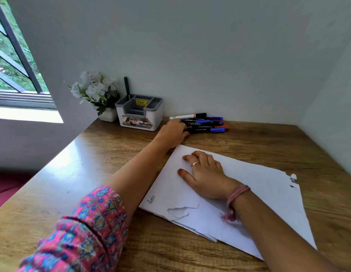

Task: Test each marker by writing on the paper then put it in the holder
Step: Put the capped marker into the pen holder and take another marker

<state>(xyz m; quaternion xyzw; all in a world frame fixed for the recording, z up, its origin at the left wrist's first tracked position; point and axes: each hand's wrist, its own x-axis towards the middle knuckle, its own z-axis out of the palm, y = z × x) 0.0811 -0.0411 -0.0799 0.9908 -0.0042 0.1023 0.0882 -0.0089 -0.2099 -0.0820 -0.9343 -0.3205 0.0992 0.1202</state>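
A heap of several markers with blue, red and black caps lies at the back of the wooden desk, against the wall. My left hand reaches to the heap's left end, its fingers curled on the marker ends; I cannot tell whether it grips one. My right hand rests flat on the white torn paper, which bears a small blue scribble near its left corner. The white and grey holder stands left of the heap. One green marker stands upright in it.
A small white pot of white flowers stands left of the holder in the corner. A window opens at the far left. The wall runs close behind the markers. The wooden desk stretches toward me on the left.
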